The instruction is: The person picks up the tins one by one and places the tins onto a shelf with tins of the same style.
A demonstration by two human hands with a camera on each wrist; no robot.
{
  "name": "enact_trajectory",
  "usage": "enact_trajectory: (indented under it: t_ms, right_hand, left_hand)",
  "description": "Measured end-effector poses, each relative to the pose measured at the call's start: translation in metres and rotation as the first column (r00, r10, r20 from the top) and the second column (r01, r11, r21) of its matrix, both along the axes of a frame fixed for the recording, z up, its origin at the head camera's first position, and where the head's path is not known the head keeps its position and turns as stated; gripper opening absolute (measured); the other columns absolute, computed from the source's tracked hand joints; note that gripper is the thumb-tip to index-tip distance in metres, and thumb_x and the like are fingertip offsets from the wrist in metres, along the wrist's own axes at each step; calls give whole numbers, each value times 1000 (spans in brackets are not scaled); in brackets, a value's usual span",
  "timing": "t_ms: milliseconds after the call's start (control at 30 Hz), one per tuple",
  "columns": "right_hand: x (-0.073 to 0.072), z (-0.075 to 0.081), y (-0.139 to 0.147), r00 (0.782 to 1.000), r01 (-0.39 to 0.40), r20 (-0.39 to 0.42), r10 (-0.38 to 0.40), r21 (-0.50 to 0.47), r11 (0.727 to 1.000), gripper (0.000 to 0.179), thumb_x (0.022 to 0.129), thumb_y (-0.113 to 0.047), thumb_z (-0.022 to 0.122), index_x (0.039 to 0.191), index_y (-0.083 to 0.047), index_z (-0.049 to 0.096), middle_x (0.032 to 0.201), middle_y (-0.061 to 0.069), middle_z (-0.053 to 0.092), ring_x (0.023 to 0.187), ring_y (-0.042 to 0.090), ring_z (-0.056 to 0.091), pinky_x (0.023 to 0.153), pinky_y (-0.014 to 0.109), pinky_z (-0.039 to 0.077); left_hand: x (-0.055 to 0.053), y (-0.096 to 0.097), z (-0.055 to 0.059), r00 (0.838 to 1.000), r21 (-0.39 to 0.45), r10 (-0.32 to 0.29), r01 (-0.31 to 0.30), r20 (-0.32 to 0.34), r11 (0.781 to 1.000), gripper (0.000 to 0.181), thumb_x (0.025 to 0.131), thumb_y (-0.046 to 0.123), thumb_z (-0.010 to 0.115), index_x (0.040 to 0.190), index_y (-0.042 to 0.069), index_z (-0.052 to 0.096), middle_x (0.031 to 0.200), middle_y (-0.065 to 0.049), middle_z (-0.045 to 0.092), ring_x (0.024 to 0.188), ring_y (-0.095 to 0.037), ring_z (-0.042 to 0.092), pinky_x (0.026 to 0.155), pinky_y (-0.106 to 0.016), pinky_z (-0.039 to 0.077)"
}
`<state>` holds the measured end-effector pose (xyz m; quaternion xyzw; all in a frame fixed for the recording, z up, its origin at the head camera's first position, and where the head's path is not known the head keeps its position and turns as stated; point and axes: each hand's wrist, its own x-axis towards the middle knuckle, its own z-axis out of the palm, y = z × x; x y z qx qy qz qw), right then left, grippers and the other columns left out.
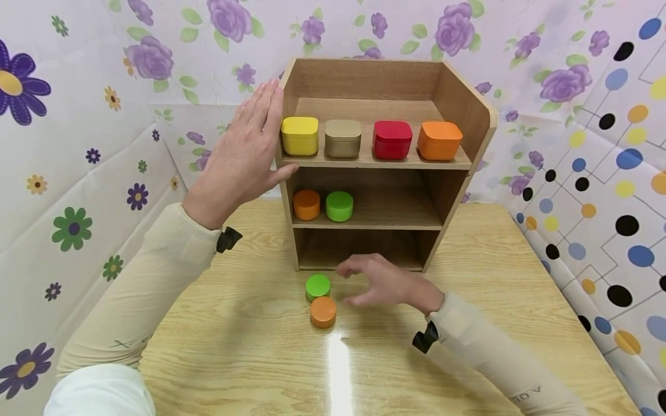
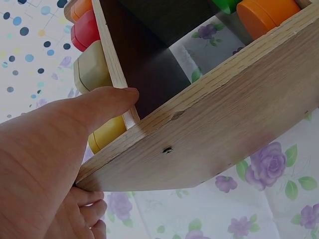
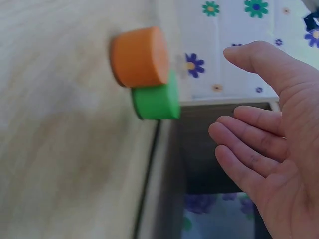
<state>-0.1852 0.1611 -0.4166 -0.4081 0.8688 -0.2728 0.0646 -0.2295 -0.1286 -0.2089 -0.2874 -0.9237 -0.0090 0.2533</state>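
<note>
A small wooden shelf unit (image 1: pixel 369 164) stands on the table. My left hand (image 1: pixel 241 150) lies along its left side panel (image 2: pixel 199 129), fingers straight, with the thumb (image 2: pixel 117 98) across the front edge near the top board. My right hand (image 1: pixel 385 283) hovers holding nothing, right of two round containers in front of the shelf. Its fingers are loosely bent and apart from the thumb. Of those containers, the green one (image 1: pixel 318 286) is nearer the shelf and the orange one (image 1: pixel 323 312) touches or nearly touches it.
On the top board sit yellow (image 1: pixel 300 137), khaki (image 1: pixel 343 139), red (image 1: pixel 392 140) and orange (image 1: pixel 439 141) square-cornered containers. Round orange (image 1: pixel 306 205) and green (image 1: pixel 340 206) ones stand at the middle level's left. Patterned cloth walls (image 1: pixel 603 173) surround the wooden table (image 1: pixel 234 346).
</note>
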Motion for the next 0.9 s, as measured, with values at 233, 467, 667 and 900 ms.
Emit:
enact_trajectory:
  t_ms: [233, 467, 667, 900]
  right_hand:
    - [4, -30, -12, 996, -71, 60, 71, 3, 997, 51, 88, -23, 85, 131, -4, 68, 127, 11, 73, 116, 24, 71, 102, 44, 62]
    - [6, -44, -21, 993, -70, 93, 71, -11, 997, 48, 88, -25, 85, 129, -8, 70, 126, 0, 72, 116, 15, 70, 103, 34, 61]
    - [6, -49, -26, 995, -69, 72, 70, -17, 997, 50, 86, -27, 87, 130, -9, 70, 124, -1, 71, 112, 8, 68, 100, 30, 61]
    - [7, -55, -31, 998, -59, 35, 59, 2, 998, 54, 86, -33, 88, 132, -12, 70, 126, -3, 72, 110, 6, 66, 99, 28, 60]
  left_hand:
    - [-1, 1, 0, 1000, -3, 5, -5, 13, 1000, 119, 93, 41, 80, 167, -6, -1, 178, -23, 2, 167, -37, 7, 138, -48, 9]
    - [-1, 2, 1, 1000, -4, 6, -6, 19, 1000, 120, 93, 41, 80, 167, -6, -2, 178, -23, 1, 167, -37, 7, 138, -49, 9]
    - [-1, 1, 0, 1000, 6, 3, -3, 18, 1000, 120, 93, 40, 81, 167, -5, -2, 178, -23, 2, 167, -37, 7, 138, -47, 8]
    - [-1, 0, 0, 1000, 10, 2, -2, 23, 1000, 119, 93, 40, 80, 167, -5, -2, 178, -23, 1, 167, -37, 7, 138, -48, 9]
